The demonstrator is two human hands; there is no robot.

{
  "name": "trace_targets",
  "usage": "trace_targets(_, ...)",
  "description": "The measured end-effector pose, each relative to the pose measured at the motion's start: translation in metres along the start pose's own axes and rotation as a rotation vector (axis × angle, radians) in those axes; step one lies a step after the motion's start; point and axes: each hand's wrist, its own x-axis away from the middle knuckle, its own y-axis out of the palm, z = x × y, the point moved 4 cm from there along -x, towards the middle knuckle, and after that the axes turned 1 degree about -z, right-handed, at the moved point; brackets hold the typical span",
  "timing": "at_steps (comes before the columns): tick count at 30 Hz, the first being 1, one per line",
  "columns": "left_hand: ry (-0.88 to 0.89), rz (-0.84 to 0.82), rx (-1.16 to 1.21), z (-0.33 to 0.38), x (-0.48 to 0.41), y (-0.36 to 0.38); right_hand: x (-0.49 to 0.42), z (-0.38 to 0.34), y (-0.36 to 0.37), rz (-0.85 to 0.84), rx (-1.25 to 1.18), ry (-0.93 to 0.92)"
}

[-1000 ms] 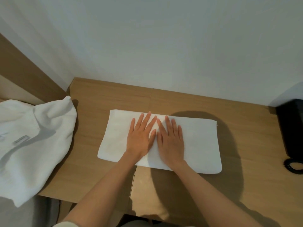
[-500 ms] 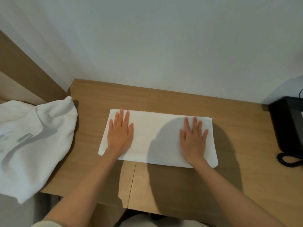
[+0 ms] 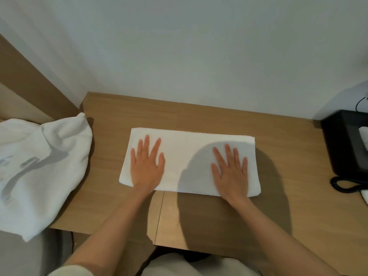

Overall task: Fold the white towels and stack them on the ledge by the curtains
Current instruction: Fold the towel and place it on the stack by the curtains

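Flat on the folded towel (image 3: 189, 162) at frame centre, on the wooden desk (image 3: 288, 216): left hand (image 3: 147, 168) near its left end, right hand (image 3: 231, 173) near its right, fingers straight, gripping nothing. Press evenly, smooth outward, square edges before folding across.

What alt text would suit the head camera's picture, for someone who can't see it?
A person's left hand and right hand press flat on a folded white towel lying on a wooden desk. A crumpled white cloth lies at the desk's left edge, and a black device with a coiled cord sits at the right.
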Motion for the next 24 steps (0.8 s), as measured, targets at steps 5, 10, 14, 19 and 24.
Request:
trace_targets(5, -0.04, -0.016, 0.012, -0.041, -0.006, -0.011, 0.003, 0.021, -0.008, 0.0, 0.038, 0.046)
trace_targets(10, -0.085, -0.051, 0.136, -0.049, -0.005, -0.02, 0.003, 0.02, -0.02, 0.041, -0.028, 0.088)
trace_targets(14, -0.119, 0.069, 0.343, -0.054, -0.004, -0.032, 0.0, 0.033, -0.042, 0.175, -0.178, 0.226)
trace_targets(19, -0.207, 0.142, 0.635, -0.058, -0.007, -0.036, -0.004, 0.042, -0.044, 0.136, -0.287, 0.361)
trace_targets(24, -0.288, 0.086, 0.515, -0.056, -0.008, -0.026, -0.003, 0.039, -0.035, 0.121, -0.256, 0.455)
